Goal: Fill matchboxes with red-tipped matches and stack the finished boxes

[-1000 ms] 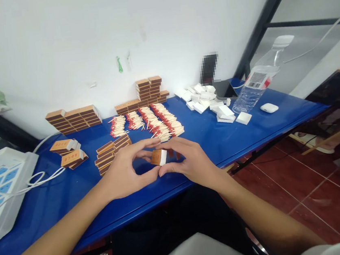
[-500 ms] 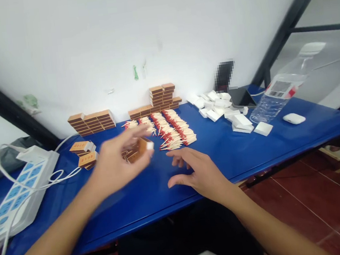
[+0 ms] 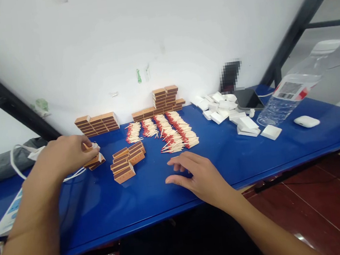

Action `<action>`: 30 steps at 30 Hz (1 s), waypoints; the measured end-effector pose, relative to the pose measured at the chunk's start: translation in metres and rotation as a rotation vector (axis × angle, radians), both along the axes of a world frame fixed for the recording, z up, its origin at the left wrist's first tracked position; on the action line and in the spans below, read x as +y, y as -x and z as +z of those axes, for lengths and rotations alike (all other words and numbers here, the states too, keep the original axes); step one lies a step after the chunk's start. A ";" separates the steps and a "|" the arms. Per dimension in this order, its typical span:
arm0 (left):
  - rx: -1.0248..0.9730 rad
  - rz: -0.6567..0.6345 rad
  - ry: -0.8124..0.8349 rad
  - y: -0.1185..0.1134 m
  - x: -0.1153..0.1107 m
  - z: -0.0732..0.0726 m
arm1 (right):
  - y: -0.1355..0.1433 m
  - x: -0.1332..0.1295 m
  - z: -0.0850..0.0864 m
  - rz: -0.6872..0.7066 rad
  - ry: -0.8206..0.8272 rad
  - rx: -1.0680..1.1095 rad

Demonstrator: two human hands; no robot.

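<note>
A: Where do we locate the small matchbox pile?

B: At the fingertips of our left hand, on their right side and partly beneath them. Our right hand is well apart, across the desk.

A: Which grip states do we record?

B: Right grip: released, fingers curved, nothing held. Left grip: fingers bent onto the pile; we cannot tell whether they clasp a box.

A: Long axis?

B: Our fingers cover part of it. The visible box edges slant away to the right. The matchbox cluster lies between our hands, and the rows of matches lie beyond our right hand.
</note>
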State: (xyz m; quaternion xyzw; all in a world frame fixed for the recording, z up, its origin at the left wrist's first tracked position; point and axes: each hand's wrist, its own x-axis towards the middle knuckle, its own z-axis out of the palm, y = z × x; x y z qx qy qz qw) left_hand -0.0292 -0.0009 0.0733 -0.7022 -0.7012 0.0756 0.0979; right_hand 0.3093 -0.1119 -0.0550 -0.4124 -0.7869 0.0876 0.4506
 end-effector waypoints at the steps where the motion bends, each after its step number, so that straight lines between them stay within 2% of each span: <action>1: 0.005 -0.002 0.018 -0.002 0.001 -0.002 | 0.000 0.000 0.000 -0.001 0.003 -0.001; 7: -0.048 -0.018 0.044 0.001 0.001 0.000 | 0.000 0.000 0.000 0.001 0.020 -0.001; 11: -0.045 0.031 -0.020 0.000 -0.001 0.007 | -0.001 0.000 0.001 0.001 0.025 -0.001; 14: -0.092 -0.022 -0.099 0.000 -0.002 0.009 | -0.002 0.000 0.000 0.001 0.023 -0.005; 18: -0.355 -0.275 -0.094 -0.008 -0.002 0.000 | 0.001 0.000 -0.002 -0.003 0.027 -0.006; 20: -0.473 -0.449 -0.060 -0.019 -0.003 -0.009 | 0.004 0.000 -0.002 -0.010 0.026 0.007; 23: -0.526 -0.693 -0.090 -0.042 -0.008 -0.028 | -0.002 0.004 0.001 -0.040 0.003 0.035; 26: -0.478 -0.819 -0.167 -0.061 -0.016 -0.045 | -0.034 0.012 0.009 -0.178 -0.072 0.003; 30: -0.277 -0.926 -0.275 -0.069 -0.019 -0.060 | -0.112 0.020 0.016 -0.589 -0.064 -0.068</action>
